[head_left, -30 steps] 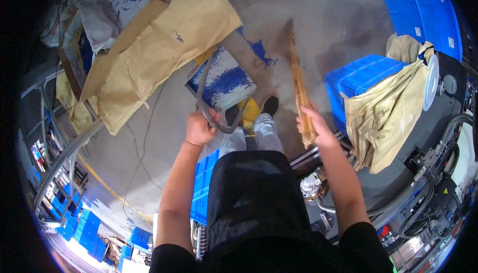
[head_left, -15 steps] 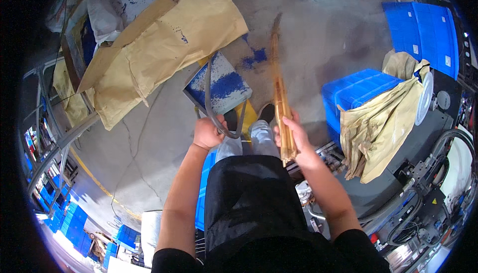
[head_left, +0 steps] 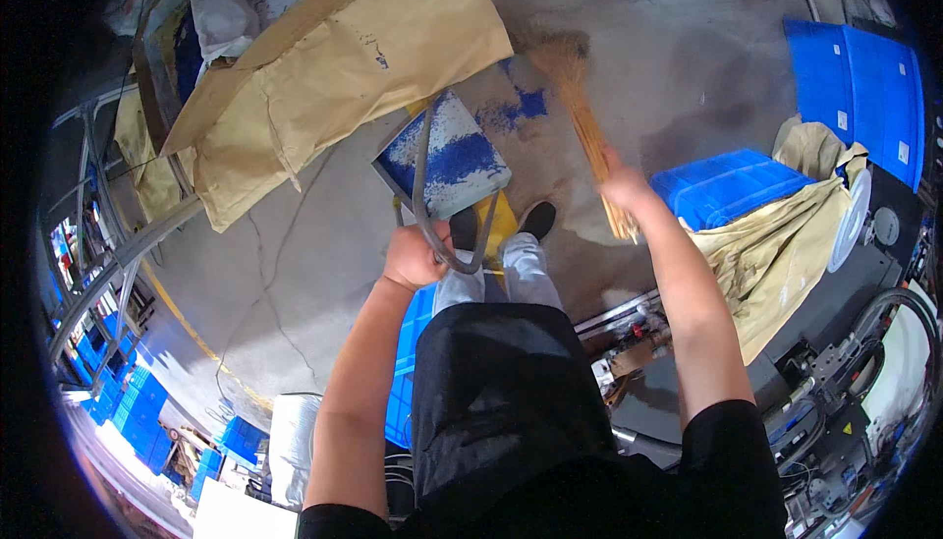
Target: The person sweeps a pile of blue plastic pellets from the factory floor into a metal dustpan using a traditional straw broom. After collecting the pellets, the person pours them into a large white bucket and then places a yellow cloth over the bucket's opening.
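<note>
My left hand is closed round the grey bent-tube handle of a metal dustpan. Blue granules cover much of the pan, which rests just ahead of my shoes. Gripped in my right hand is a straw broom, held by the bundled stalks of its handle. Its bristles fan out away from me, blurred, low over or on the floor; whether they touch cannot be made out. Between broom and pan lies a patch of spilled blue granules on the concrete.
A large brown paper sheet stretches from a box at the upper left to beside the dustpan. Blue crates and crumpled brown paper stand at the right, near machinery. A metal rail curves along the left.
My right hand has moved forward and to the right with the broom. The broom's bristles have fanned out beyond the spilled granules. My left hand keeps hold of the dustpan, nearly unmoved.
</note>
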A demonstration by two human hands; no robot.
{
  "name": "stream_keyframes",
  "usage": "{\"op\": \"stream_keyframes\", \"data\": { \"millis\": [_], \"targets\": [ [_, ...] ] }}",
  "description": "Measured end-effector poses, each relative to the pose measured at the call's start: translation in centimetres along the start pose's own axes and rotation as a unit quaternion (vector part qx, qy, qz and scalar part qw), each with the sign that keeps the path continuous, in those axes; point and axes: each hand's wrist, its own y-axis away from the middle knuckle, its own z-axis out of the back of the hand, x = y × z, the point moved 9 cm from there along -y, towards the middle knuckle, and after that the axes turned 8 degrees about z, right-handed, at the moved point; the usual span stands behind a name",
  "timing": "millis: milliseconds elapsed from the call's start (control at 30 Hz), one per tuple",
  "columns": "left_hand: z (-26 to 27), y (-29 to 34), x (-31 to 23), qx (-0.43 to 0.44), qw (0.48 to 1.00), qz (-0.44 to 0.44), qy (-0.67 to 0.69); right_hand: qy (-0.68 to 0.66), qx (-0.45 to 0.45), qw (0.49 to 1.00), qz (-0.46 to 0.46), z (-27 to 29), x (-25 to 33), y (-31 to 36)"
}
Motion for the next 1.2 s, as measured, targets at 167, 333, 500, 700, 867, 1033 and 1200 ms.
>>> {"op": "stream_keyframes", "data": {
  "millis": [167,333,500,700,867,1033,1200],
  "targets": [
    [-0.2,0.3,0.5,0.002,1.0,0.013,0.013,0.104,0.068,0.992,-0.003,0.9,-1.3,5.8],
    [-0.4,0.1,0.5,0.023,0.999,0.023,0.012,0.178,0.084,0.98,0.003,1.3,-6.1,8.9],
    [-0.6,0.3,0.7,0.022,0.999,0.029,0.008,0.051,0.043,0.998,0.004,1.1,-8.7,15.7],
    [-0.8,-0.1,0.1,0.022,1.0,0.009,0.004,-0.244,-0.073,0.967,0.012,-5.6,-12.1,14.5],
    [-1.0,0.0,0.3,0.018,1.0,0.008,-0.018,-0.159,0.087,0.98,-0.081,-12.5,-2.9,15.1],
    [-0.7,0.1,0.2,0.014,1.0,0.001,-0.027,-0.158,0.131,0.979,0.004,-14.3,2.5,17.8],
    [-0.6,0.0,0.1,0.034,0.999,0.008,-0.033,-0.19,0.157,0.969,0.023,-12.4,2.7,22.4]
  ]
}}
